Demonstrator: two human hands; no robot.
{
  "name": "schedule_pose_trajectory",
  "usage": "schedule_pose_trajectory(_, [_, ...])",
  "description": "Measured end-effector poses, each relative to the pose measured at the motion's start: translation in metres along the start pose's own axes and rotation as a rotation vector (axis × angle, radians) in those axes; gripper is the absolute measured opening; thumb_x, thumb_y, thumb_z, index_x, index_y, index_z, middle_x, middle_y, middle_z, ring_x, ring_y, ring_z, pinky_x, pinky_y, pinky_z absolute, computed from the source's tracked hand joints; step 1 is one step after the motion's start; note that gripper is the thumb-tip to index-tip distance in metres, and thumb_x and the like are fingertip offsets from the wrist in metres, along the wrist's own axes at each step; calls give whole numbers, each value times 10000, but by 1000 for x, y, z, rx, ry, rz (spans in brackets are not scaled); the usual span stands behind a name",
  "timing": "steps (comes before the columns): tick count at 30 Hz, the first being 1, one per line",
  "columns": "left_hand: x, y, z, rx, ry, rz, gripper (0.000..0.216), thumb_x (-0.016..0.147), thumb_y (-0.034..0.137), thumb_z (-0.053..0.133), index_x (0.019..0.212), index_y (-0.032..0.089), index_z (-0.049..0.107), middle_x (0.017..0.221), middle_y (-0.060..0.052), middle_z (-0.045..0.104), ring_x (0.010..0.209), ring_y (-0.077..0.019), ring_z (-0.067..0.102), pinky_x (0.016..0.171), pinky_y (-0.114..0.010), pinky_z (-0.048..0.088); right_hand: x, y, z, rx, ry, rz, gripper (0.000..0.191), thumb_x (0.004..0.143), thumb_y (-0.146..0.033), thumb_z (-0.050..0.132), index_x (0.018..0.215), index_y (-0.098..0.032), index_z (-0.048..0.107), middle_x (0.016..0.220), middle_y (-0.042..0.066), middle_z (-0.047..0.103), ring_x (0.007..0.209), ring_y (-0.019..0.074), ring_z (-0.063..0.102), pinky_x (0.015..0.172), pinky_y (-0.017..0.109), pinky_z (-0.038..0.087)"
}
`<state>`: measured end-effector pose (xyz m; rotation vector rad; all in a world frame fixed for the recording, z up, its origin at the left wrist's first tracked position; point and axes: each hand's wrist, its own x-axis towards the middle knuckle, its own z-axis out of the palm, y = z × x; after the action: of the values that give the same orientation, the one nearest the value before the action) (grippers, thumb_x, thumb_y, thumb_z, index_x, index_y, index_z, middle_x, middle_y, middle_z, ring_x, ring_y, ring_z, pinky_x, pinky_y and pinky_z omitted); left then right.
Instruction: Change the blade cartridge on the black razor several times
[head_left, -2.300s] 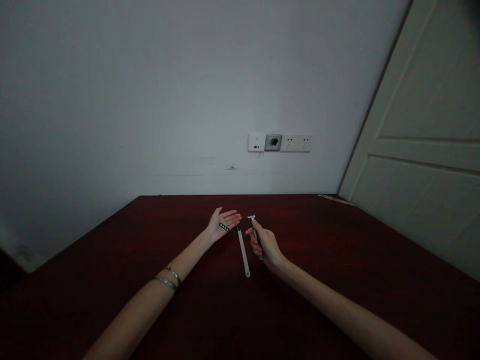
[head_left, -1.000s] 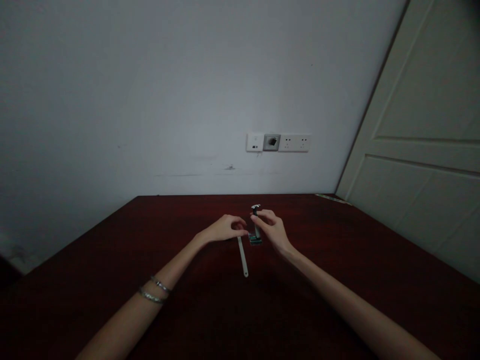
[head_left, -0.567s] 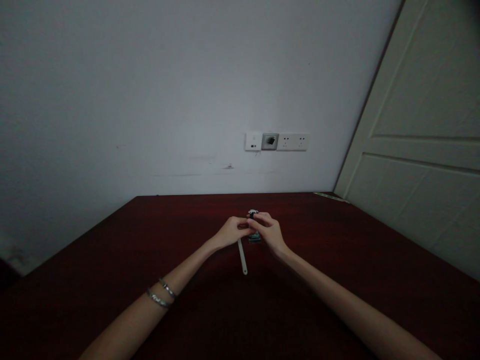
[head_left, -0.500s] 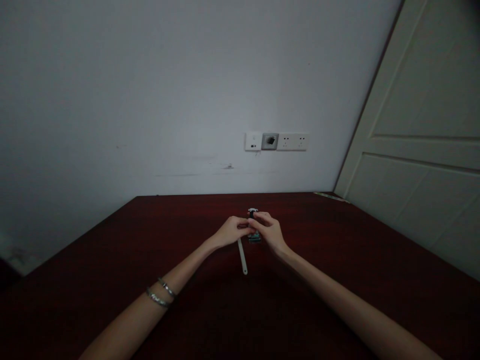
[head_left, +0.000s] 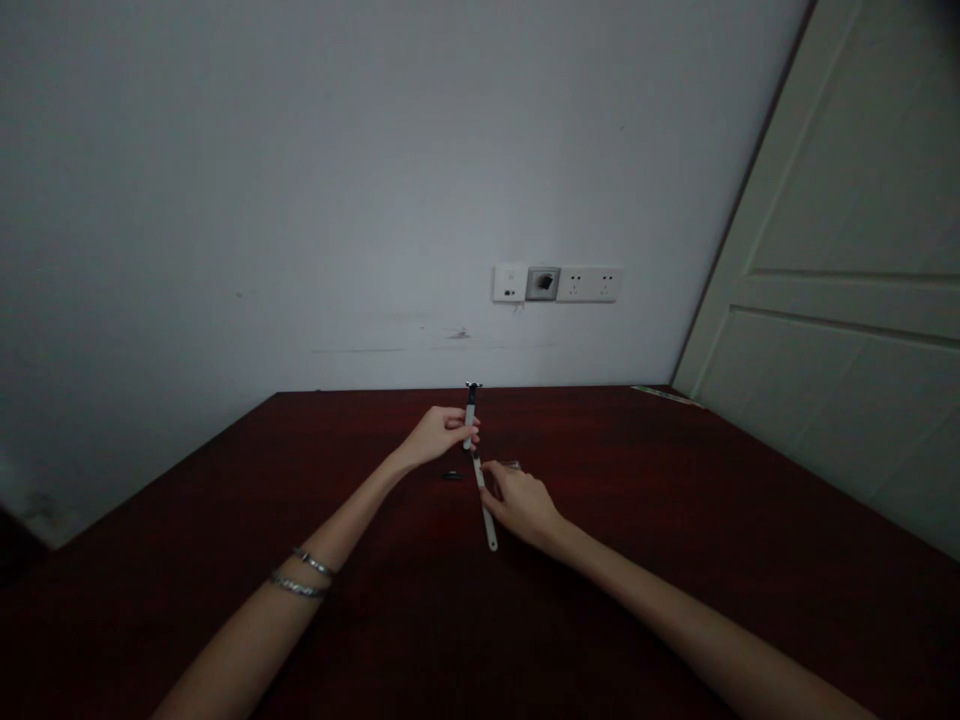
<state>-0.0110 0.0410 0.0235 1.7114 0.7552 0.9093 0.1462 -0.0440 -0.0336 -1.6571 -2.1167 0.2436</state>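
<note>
Pinched in the fingers of my left hand (head_left: 441, 435) is a T-shaped tool (head_left: 470, 412), like a razor or a peeler. It has a pale handle, a black neck and a wide, shiny head, and points upright toward the wall. My right hand (head_left: 523, 502) lies lower and to the right, thumb and forefinger closed at the edge of a long pale strip (head_left: 490, 530) with a hole in its near end. Behind the right knuckles shows a bit of a clear piece (head_left: 512, 464), mostly hidden. A small dark piece (head_left: 451, 475) rests below my left hand.
The dark red table (head_left: 360, 600) runs back to a grey-white wall (head_left: 300, 200). Sockets and switches (head_left: 556, 284) are set in that wall. A pale panelled door (head_left: 847, 330) stands on the right. A thin strip (head_left: 667, 396) lies by the table's far right corner.
My hands have come apart. The left has moved left and up with the T-shaped tool; the right has moved down to the pale strip. The small dark piece now shows on the table.
</note>
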Motion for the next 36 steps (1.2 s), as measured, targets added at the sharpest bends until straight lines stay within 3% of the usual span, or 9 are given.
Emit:
schedule_pose_trajectory(4, [0,-1,3,9,-20,13,146,711,169,637,832,88,640,692,-85,674,608,-177,642,629,-292,486,-6,-11,4,-227,-58,-15,460,848,-393,397,1266,-202,406,1039,134,633,844,249,625,666,320,430])
schedule_pose_trajectory(14, [0,-4,4,37,-39,7,157,716,196,631,830,88,631,688,-76,665,596,-169,637,613,-288,494,-5,-10,3,-221,-90,-50,486,827,-290,402,1298,-174,375,999,138,645,845,264,628,673,333,444])
schedule_pose_trajectory(20, [0,-7,5,37,-76,22,184,701,217,648,826,87,612,708,-57,660,625,-152,633,635,-278,494,10,12,-14,22,27,-108,576,784,-218,455,1345,-200,326,1027,109,641,815,222,629,696,306,450])
schedule_pose_trajectory(26, [-2,-10,9,33,-77,47,248,705,258,648,863,99,543,810,-66,631,588,-127,621,599,-279,495,36,54,-47,273,338,-206,488,842,-204,388,1322,-118,388,810,79,645,648,167,583,667,303,468])
schedule_pose_trajectory(28, [-2,-13,9,20,-72,64,254,715,247,636,885,117,499,783,-53,621,588,-124,617,592,-275,494,38,62,-61,244,390,-279,471,862,-204,368,1326,-127,393,752,55,613,598,152,552,653,302,467])
schedule_pose_trajectory(31, [-1,-19,9,36,-56,99,246,736,220,606,914,140,456,739,-27,604,599,-122,613,580,-257,486,35,63,-78,88,436,-420,495,841,-126,364,1328,-203,407,852,62,588,716,163,552,693,299,456])
schedule_pose_trajectory(36, [-1,-25,9,195,12,177,156,749,167,555,877,150,468,713,-3,581,620,-114,596,597,-237,472,30,58,-85,-131,484,-520,609,789,-10,361,1340,-267,399,962,61,583,803,171,521,698,291,400])
